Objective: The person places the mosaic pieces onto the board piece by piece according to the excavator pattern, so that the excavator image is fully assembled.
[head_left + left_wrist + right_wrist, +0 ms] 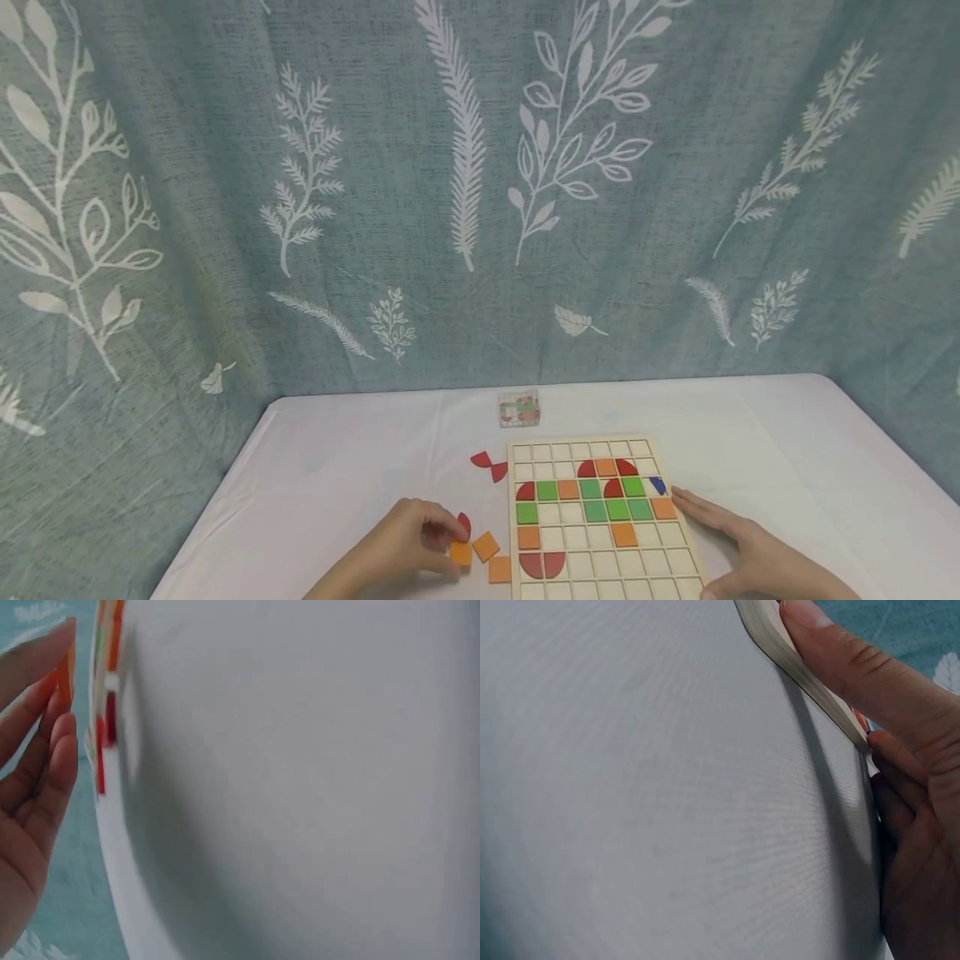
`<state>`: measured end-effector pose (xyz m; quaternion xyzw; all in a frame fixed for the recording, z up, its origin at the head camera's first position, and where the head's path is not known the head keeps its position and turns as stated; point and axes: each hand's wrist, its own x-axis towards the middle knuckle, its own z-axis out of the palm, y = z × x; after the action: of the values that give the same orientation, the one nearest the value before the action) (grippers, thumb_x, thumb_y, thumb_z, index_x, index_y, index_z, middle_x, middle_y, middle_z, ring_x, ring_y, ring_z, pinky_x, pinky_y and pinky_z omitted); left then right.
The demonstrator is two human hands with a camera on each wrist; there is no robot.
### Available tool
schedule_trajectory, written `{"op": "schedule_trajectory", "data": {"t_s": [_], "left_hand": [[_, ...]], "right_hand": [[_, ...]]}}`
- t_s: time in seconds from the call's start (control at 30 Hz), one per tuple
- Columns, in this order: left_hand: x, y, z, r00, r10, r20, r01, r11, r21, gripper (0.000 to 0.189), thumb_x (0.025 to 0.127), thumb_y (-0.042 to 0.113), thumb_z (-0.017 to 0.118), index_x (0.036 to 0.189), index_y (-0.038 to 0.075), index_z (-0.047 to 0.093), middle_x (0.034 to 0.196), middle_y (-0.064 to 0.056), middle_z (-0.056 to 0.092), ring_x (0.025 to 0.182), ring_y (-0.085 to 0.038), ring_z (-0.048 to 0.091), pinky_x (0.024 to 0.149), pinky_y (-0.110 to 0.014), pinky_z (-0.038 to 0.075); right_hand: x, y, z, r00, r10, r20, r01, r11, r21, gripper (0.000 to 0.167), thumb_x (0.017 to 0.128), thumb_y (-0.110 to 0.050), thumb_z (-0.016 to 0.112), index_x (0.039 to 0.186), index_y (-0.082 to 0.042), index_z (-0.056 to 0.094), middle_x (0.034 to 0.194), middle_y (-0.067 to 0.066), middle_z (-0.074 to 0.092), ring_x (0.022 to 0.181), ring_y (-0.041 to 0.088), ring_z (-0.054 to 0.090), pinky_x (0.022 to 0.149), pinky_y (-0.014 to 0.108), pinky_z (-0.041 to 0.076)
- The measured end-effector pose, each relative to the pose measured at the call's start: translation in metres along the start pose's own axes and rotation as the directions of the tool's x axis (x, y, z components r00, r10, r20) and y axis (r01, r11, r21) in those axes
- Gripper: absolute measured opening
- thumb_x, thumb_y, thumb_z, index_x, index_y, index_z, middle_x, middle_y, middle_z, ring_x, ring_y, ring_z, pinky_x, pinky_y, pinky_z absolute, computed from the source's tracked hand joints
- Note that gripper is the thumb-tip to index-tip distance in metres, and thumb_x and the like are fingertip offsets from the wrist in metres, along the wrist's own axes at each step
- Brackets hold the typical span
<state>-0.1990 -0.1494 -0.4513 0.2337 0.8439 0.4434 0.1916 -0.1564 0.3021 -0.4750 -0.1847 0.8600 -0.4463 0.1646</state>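
My left hand (408,540) pinches an orange square tile (461,553) between thumb and fingers, left of the wooden grid board (547,536). The left wrist view shows the same orange tile (66,675) nearly edge-on at the fingertips. Close by lie a tilted orange tile (486,547), another orange tile (500,570) against the board's left edge, and a red quarter-round piece (464,523). My right hand (738,546) rests along the board's right edge with fingers extended; in the right wrist view its thumb (870,671) touches the board's rim (810,682).
Green, orange and red pieces fill several cells of the board, with a dark blue piece (657,485) near its right edge. Two red pieces (490,465) lie left of its upper part. Behind it stands a small clear box (519,409) with a coloured pattern. A curtain (390,208) hangs behind the table.
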Motion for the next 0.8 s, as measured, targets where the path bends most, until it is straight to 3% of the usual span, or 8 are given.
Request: {"op": "schedule_trajectory", "data": {"t_s": [0.2,0.47,0.67,0.8], "left_hand": [[0.011,0.029,0.02,1.0,0.001,0.006,-0.001,1.0,-0.03,0.02,0.066,0.018,0.082,0.083,0.016,0.073,0.074,0.007,0.064,0.063,-0.006,0.049,0.058,-0.018,0.043],[0.045,0.071,0.057,0.995,0.097,-0.01,-0.098,0.995,-0.037,0.017,0.066,0.018,0.082,0.079,0.017,0.072,0.068,0.012,0.063,0.059,-0.001,0.049,0.055,-0.017,0.042],[0.074,0.092,0.077,0.992,0.123,-0.015,-0.122,0.99,0.066,0.017,0.065,0.02,0.083,0.078,0.019,0.073,0.069,0.014,0.061,0.063,0.0,0.046,0.058,-0.017,0.04],[0.088,0.101,0.088,0.993,0.121,0.01,-0.122,0.987,0.104,0.017,0.065,0.018,0.083,0.078,0.016,0.073,0.069,0.015,0.061,0.062,0.001,0.045,0.058,-0.016,0.039]], "right_hand": [[0.0,0.002,0.0,1.0,0.014,-0.005,-0.014,1.0,-0.027,0.089,0.073,-0.023,0.077,0.146,-0.021,0.026,0.153,-0.002,0.018,0.118,-0.027,0.011,0.091,0.014,0.031],[0.0,0.005,-0.001,0.999,-0.028,-0.039,0.024,0.995,-0.1,0.092,0.069,-0.026,0.079,0.146,-0.022,0.028,0.152,0.0,0.023,0.12,-0.026,0.011,0.092,0.016,0.032],[0.001,0.005,0.0,0.998,-0.051,-0.047,0.045,0.989,-0.138,0.089,0.071,-0.027,0.078,0.145,-0.023,0.029,0.151,-0.002,0.026,0.12,-0.023,0.011,0.092,0.018,0.032],[0.002,0.005,0.0,0.998,-0.037,-0.041,0.031,0.99,-0.14,0.089,0.071,-0.027,0.078,0.145,-0.024,0.029,0.151,-0.001,0.026,0.12,-0.023,0.011,0.096,0.032,0.035]]}}
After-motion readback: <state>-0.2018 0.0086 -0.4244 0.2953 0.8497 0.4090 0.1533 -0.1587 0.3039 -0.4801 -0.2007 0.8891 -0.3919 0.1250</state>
